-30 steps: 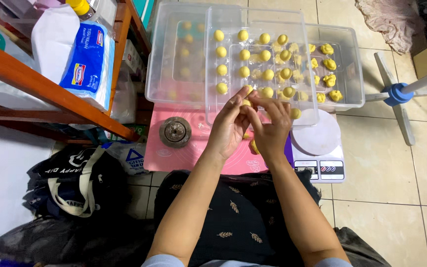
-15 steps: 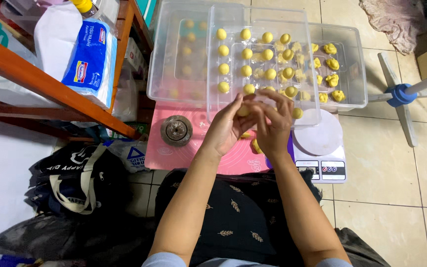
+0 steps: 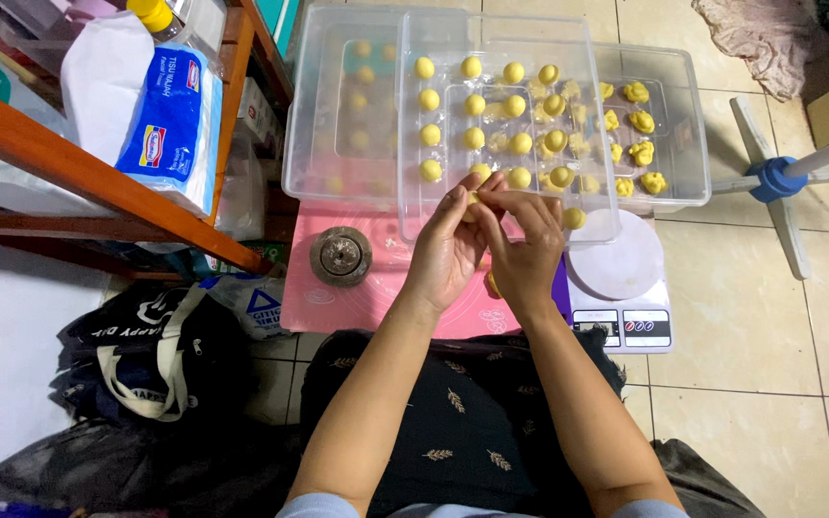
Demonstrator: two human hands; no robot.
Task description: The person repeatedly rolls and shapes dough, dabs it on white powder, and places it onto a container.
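My left hand (image 3: pixel 445 251) and my right hand (image 3: pixel 522 245) meet fingertip to fingertip above a pink mat (image 3: pixel 338 293), pinching a small piece of yellow dough (image 3: pixel 473 199) between them. Just beyond the fingers lies a clear plastic lid (image 3: pixel 501 38) carrying several round yellow dough balls (image 3: pixel 474 105) in rows. A second bit of yellow dough (image 3: pixel 491 284) shows under my right wrist.
Two clear plastic boxes sit beneath and beside the lid, the right box (image 3: pixel 678 105) holding rougher yellow lumps. A round metal mould (image 3: pixel 341 255) rests on the mat, a white kitchen scale (image 3: pixel 621 278) at its right. Left: wooden shelf (image 3: pixel 69 163), tissue pack (image 3: pixel 170 120), bags (image 3: pixel 146 355). Right: fan base (image 3: pixel 779 177).
Both hands have risen slightly toward the lid while the fingers keep working the dough; the camera view shifted a little. Nothing else moved.
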